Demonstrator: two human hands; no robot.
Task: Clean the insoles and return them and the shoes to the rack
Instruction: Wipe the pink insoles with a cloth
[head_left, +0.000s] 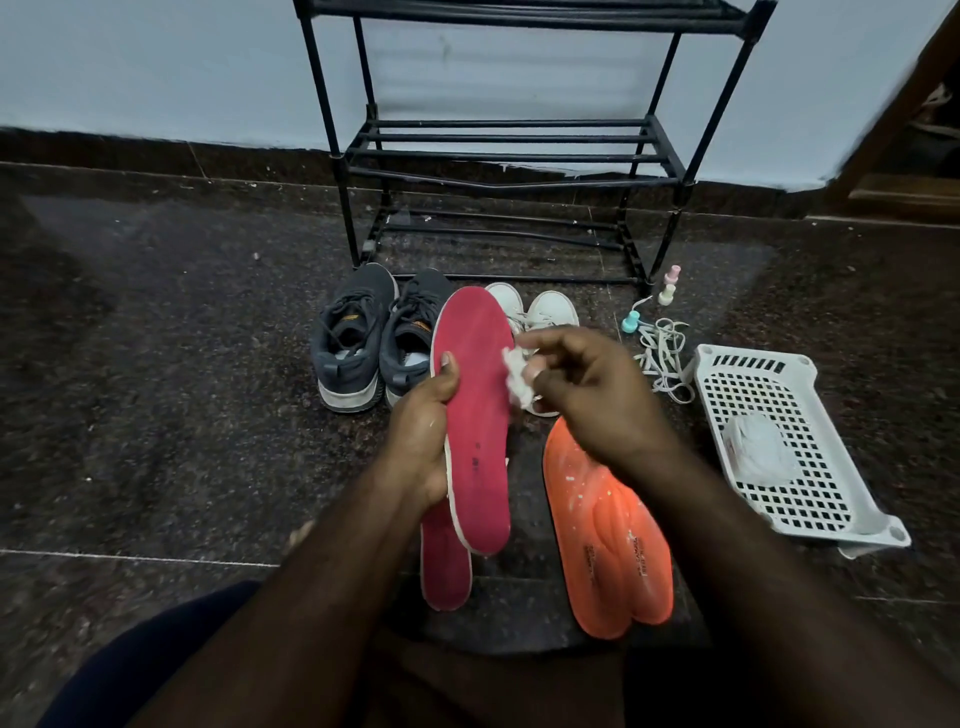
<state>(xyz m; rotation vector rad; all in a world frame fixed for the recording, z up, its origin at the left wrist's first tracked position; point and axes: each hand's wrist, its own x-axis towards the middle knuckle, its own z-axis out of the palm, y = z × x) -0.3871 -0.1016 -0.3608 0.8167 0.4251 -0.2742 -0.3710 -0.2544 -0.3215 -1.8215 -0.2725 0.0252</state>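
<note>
red insole up in the left hand, wipe pinched in the right

we're looking down over the dark speckled stone floor (156, 364), and our left hand (423, 436) grips a long red foam insole (475, 415) by its left edge, thumb laid on the top face, fingers curled behind, toe end pointing far toward the black metal tube shoe rack (498, 156). our right hand (587, 400) hangs just right of that insole, fingertips pinching a small crumpled white wipe (517, 376) that sits right at the insole's right edge; whether it touches we can't tell. under the held insole a second red insole (444, 566) lies flat on the floor near us. to its right, a pair of orange moulded insoles (608, 535) lies overlapped on the floor, flecked with white. farther off, in front of the rack, the dark grey lace-up sneakers (374, 338) stand side by side, and the white sneakers (545, 314) just right of them are partly hidden behind our hands. on the right, loose white laces (662, 358) and small pastel pegs (667, 286) lie beside a white perforated plastic basket (810, 499) with a white packet (756, 449) inside.
</note>
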